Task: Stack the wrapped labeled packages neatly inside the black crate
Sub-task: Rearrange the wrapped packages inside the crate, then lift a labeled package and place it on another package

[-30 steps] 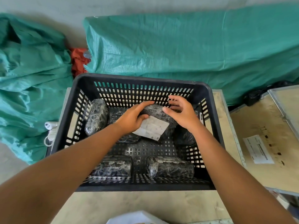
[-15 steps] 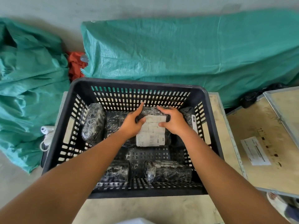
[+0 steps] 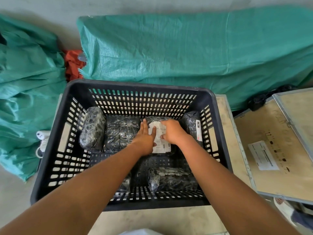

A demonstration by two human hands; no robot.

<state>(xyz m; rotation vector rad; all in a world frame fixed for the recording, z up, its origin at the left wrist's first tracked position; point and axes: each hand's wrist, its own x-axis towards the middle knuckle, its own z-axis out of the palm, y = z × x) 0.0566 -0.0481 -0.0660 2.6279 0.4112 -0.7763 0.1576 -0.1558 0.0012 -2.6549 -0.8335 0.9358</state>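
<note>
A black slatted crate (image 3: 50, 160) stands on a wooden surface. Along its far wall lie several dark film-wrapped packages: one at the left (image 3: 92, 128), one beside it (image 3: 121, 131), a labeled package (image 3: 161, 145) in the middle and another (image 3: 194, 126) at the right wall. My left hand (image 3: 145, 138) lies flat with fingers spread on the left side of the white label. My right hand (image 3: 172, 131) presses on the right side of the same package, fingers curled. Two more packages lie near the front wall; one (image 3: 172, 179) shows plainly, my left forearm hides most of the other.
Green tarp-covered bundles (image 3: 186, 51) lie behind and left of the crate, with red cloth (image 3: 73, 63) between them. A wooden crate lid (image 3: 277, 150) with a white paper label sits to the right. A white plug and cable (image 3: 42, 138) lie left of the crate.
The labeled package has gone from tilted in both hands to lying flat in the far row. Both hands now rest on top of it.
</note>
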